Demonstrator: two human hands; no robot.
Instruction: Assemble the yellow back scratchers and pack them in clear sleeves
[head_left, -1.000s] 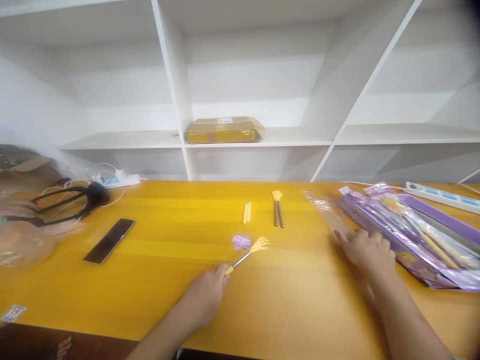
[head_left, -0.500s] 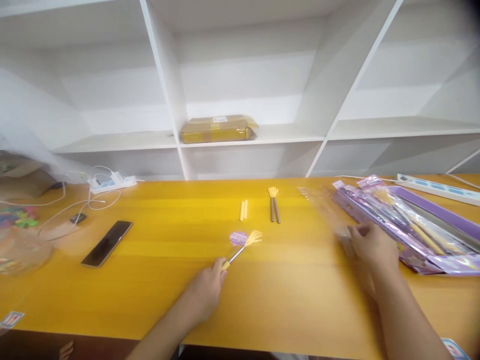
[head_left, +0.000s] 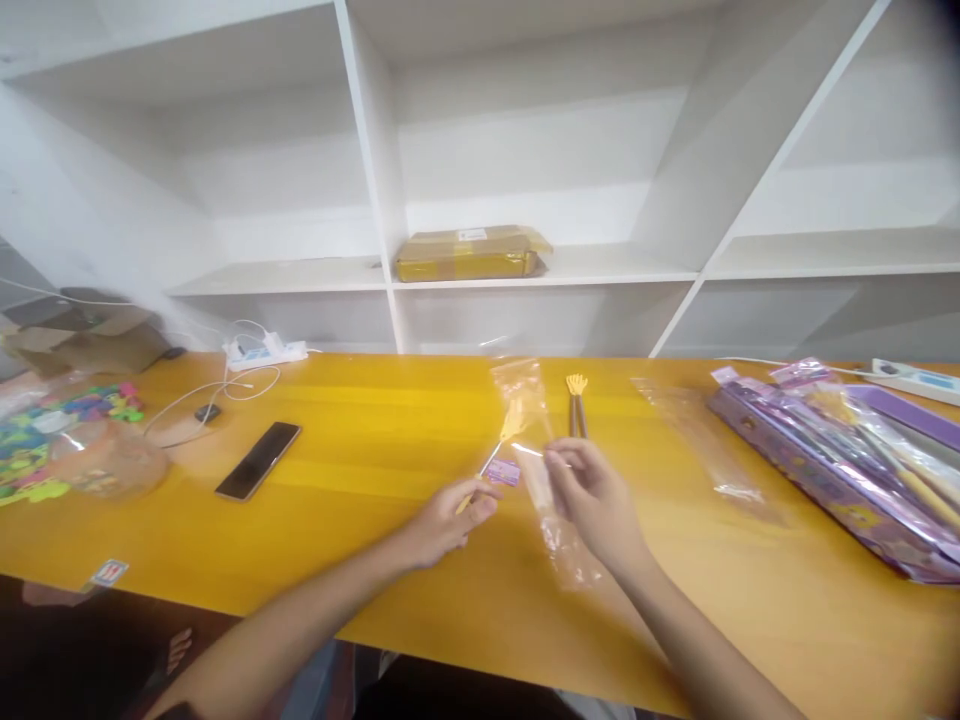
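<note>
Here's the yellow claw-headed stick, held over the middle of the worktop, claw end pointing away, its handle pinched in the left grip! Over to the right grip, fingers clasping a clear bag whose film overlaps the claw; inside or behind, I can't tell. Below the shaft sits a purple label. Just beyond the right fingers, two more claw sticks. Out right, purple packaging; out left, a dark phone; and up on the shelf, a taped carton!
</note>
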